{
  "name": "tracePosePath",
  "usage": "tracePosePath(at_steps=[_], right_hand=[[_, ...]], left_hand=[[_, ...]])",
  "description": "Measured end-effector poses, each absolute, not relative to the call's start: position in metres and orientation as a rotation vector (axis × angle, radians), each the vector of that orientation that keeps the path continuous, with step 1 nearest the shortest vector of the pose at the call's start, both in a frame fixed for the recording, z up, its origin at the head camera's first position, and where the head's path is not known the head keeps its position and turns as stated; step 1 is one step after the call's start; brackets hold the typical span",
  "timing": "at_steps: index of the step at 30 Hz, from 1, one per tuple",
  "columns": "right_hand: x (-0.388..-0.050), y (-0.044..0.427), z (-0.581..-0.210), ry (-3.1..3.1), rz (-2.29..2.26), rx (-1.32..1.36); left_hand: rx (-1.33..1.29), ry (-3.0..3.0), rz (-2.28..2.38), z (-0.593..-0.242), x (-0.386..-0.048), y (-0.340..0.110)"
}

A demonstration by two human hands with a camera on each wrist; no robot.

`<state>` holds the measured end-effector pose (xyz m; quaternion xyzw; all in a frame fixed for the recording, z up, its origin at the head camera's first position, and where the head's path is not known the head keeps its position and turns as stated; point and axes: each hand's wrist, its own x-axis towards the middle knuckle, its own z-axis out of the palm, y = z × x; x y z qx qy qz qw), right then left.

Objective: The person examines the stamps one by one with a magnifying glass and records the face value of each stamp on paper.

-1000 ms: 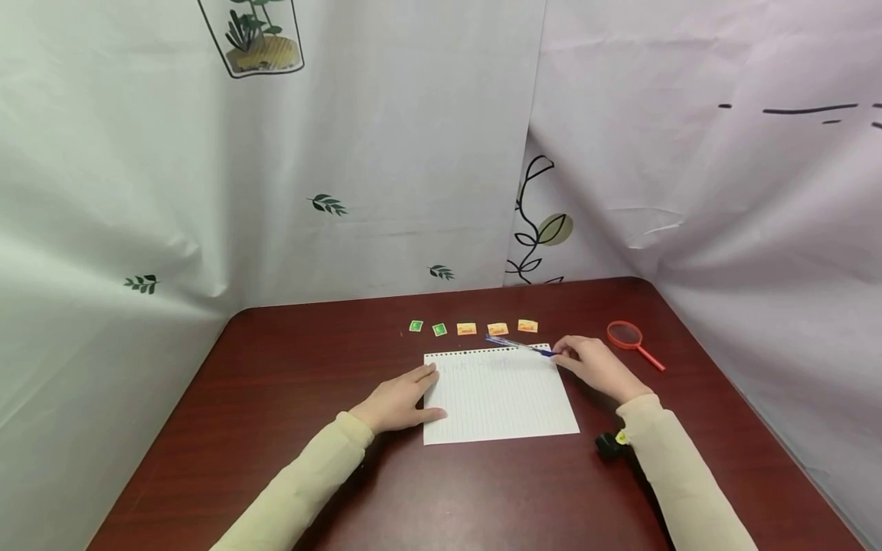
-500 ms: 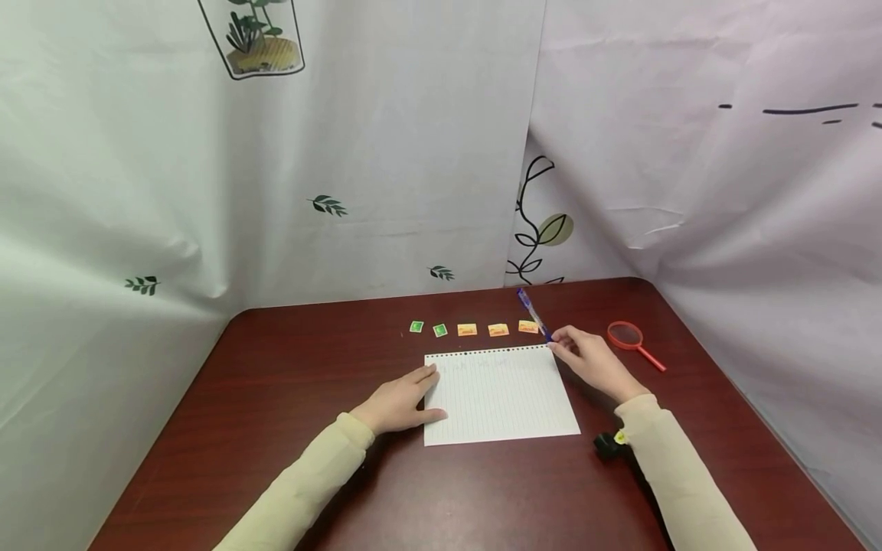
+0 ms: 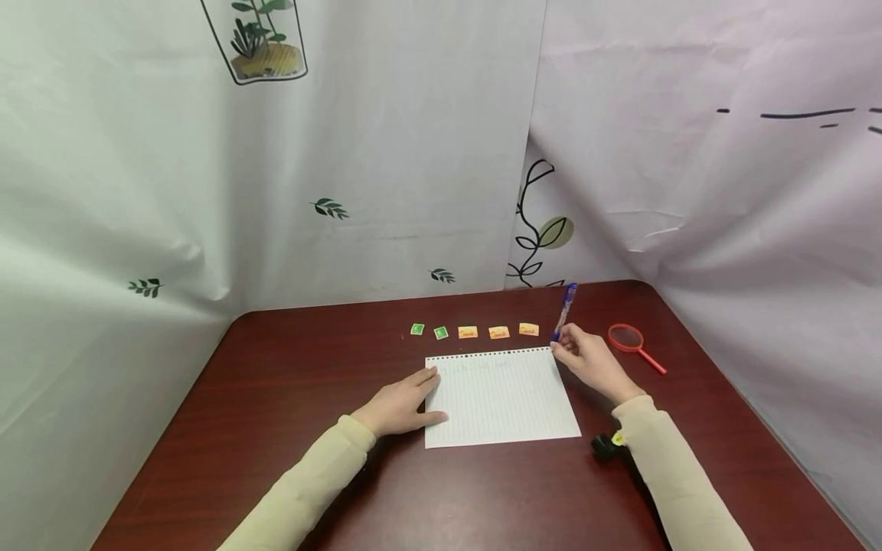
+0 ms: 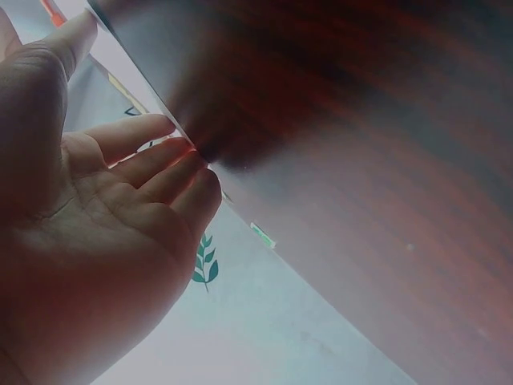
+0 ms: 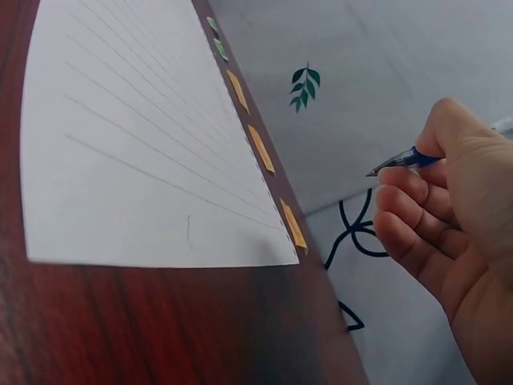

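A lined sheet of paper (image 3: 506,405) with a punched top edge lies on the dark red table, with faint writing near its top. My left hand (image 3: 401,402) rests on the sheet's left edge, fingers extended; in the left wrist view the fingertips (image 4: 204,180) meet the paper's edge. At the sheet's top right corner, my right hand (image 3: 589,361) pinches a blue pen (image 3: 564,310). The pen's far end points up and away from me in the head view. The right wrist view shows the bare pen tip (image 5: 381,169) sticking out past the fingers.
Beyond the paper runs a row of small green stickers (image 3: 441,333) and orange stickers (image 3: 499,332). A red magnifying glass (image 3: 625,337) lies to the right. A black object (image 3: 605,447) sits by the right wrist. White printed curtains enclose the table's back and sides.
The pen has swung in my right hand from pointing left across the sheet's top to pointing up and slightly right. My left hand has stayed in place on the paper.
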<state>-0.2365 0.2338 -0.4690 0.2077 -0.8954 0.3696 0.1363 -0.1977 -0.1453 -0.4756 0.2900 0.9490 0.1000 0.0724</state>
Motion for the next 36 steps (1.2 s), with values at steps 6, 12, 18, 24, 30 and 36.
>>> tracePosePath(at_steps=[6, 12, 18, 24, 30, 36], right_hand=[[-0.235, 0.232, -0.468, -2.584, 1.111, 0.52], [-0.234, 0.229, -0.465, -2.598, 1.196, 0.375], [-0.236, 0.224, -0.465, -2.598, 1.277, 0.308], [-0.24, 0.219, -0.472, -2.62, 1.363, 0.238], [-0.246, 0.21, -0.479, -2.649, 1.402, 0.183], [-0.25, 0.199, -0.485, -2.648, 1.49, 0.155]], left_hand=[[0.876, 2.856, 0.3, -0.476, -0.197, -0.145], [0.88, 2.857, 0.304, -0.476, -0.197, -0.145], [0.882, 2.853, 0.305, -0.477, -0.197, -0.146], [0.883, 2.852, 0.308, -0.476, -0.197, -0.145], [0.876, 2.858, 0.293, -0.476, -0.197, -0.145], [0.892, 2.86, 0.304, -0.477, -0.197, -0.146]])
